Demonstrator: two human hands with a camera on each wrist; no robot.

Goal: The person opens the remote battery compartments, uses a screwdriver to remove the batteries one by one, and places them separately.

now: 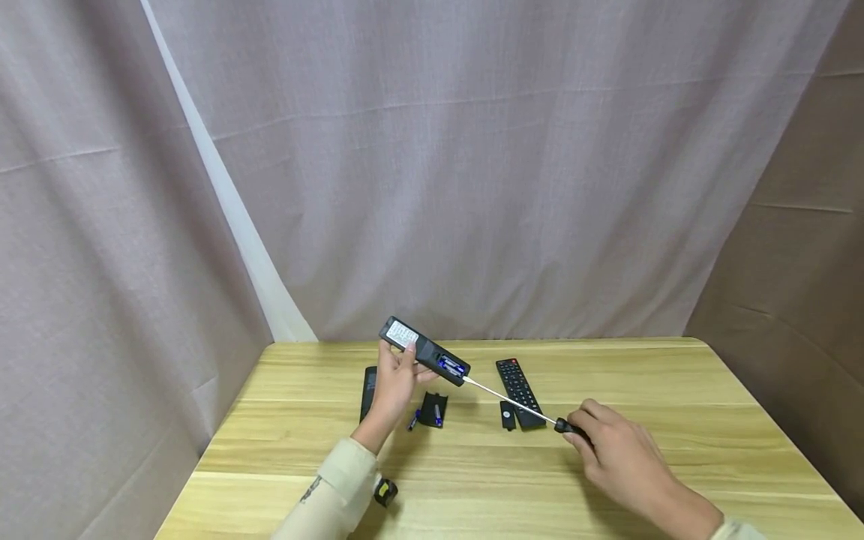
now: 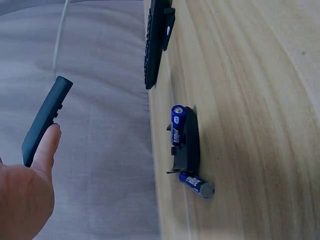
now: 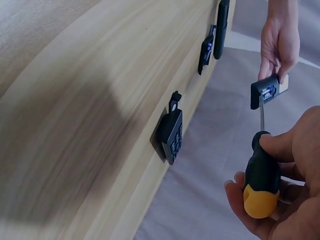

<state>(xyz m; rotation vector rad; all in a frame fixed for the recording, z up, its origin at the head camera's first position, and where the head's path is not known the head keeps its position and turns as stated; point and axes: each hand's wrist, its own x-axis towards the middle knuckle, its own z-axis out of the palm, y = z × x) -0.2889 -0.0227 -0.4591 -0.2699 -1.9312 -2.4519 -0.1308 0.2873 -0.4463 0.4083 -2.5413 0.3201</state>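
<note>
The left hand [image 1: 394, 382] holds a black remote [image 1: 424, 351] up above the table [image 1: 675, 420], fingers curled around it. Its back has a white label, too small to read, and blue batteries inside. The right hand [image 1: 617, 450] grips a screwdriver [image 1: 516, 403], its tip touching the battery slot

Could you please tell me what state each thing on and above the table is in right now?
Held remote: lifted off the table, battery bay open, blue batteries inside.
Screwdriver: tip at the open bay.
Left hand: grips the held remote.
Right hand: grips the screwdriver handle.
Second remote: lying flat, buttons up.
Large cover: off, on the table, one battery on it.
Small cover: lying loose.
Loose battery: lying beside the large cover.
</note>
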